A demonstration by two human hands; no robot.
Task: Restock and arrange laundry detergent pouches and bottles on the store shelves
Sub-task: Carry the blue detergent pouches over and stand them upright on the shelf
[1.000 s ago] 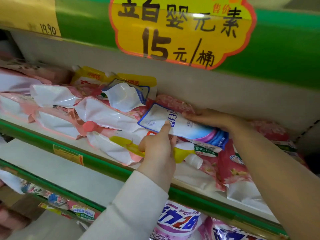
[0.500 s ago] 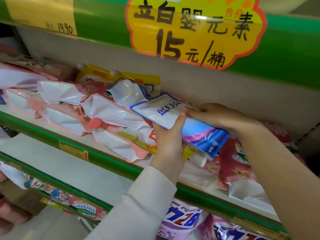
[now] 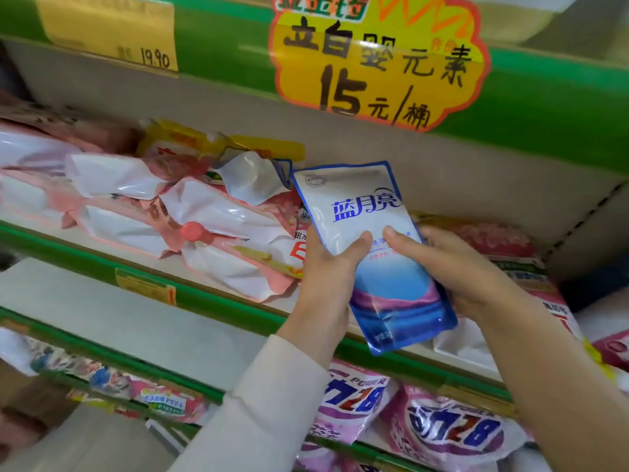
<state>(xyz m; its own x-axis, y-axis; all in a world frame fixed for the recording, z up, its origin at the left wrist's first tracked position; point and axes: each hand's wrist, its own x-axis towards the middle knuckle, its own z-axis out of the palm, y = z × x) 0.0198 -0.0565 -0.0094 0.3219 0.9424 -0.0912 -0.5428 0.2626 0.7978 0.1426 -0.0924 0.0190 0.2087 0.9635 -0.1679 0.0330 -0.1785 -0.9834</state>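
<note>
Green-edged shelf [image 3: 218, 303] bearing pink-and-white pouches [image 3: 218, 229] lying flat in overlapping piles. Yellow pouches [image 3: 177, 141] lie behind them, near the back wall

A yellow starburst price sign [image 3: 377, 59] and a yellow price tag [image 3: 112, 30] hang above.

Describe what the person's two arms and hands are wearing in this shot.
The left arm wears a long cream-white sleeve reaching the wrist; the left hand is bare, with no glove or ring visible. The right hand and forearm are bare as far as the frame shows, with no watch or bracelet visible.
</note>
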